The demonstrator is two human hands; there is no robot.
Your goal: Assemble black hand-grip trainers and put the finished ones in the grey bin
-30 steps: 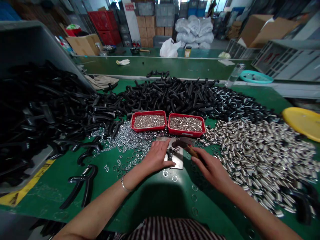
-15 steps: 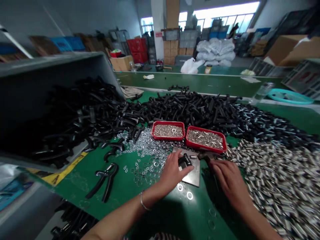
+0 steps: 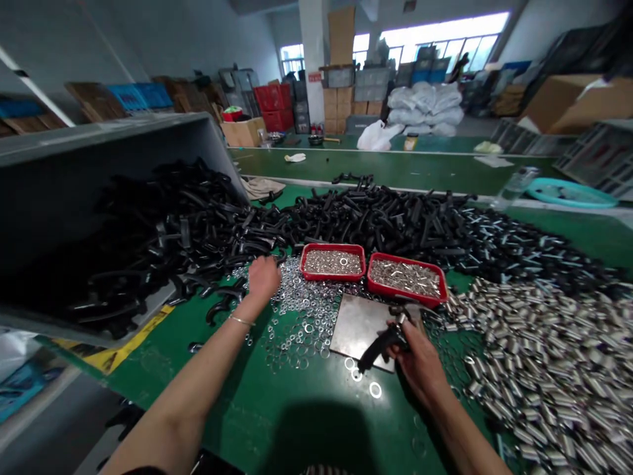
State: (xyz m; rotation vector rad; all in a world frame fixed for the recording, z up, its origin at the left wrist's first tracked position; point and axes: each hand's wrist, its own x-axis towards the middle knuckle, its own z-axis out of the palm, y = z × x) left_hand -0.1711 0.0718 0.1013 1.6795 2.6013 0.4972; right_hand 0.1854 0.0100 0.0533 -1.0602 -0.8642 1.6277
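My left hand (image 3: 264, 279) reaches to the near edge of the pile of black plastic handles (image 3: 376, 214), fingers curled down and away from me. Whatever they grip is hidden. A bracelet circles that wrist. My right hand (image 3: 418, 356) is closed round a single curved black handle (image 3: 376, 348) with a shiny metal piece at its upper end. The handle is tilted over a square steel plate (image 3: 353, 323). A hammer (image 3: 413, 311) lies beyond the right hand by the plate's far right edge, its handle partly hidden. Flat metal rings (image 3: 375, 390) lie just before the plate.
Two red trays (image 3: 332, 277) (image 3: 408, 297) of small metal parts stand behind the plate. Loose washers (image 3: 309, 297) spread to its left, metal springs (image 3: 554, 376) to the right. A tipped grey bin (image 3: 217, 148) spills black handles at the left.
My left hand has moved from the plate leftward to the pile. My right hand has let go of the hammer and taken the black handle. The two-armed hand grip at left has gone.
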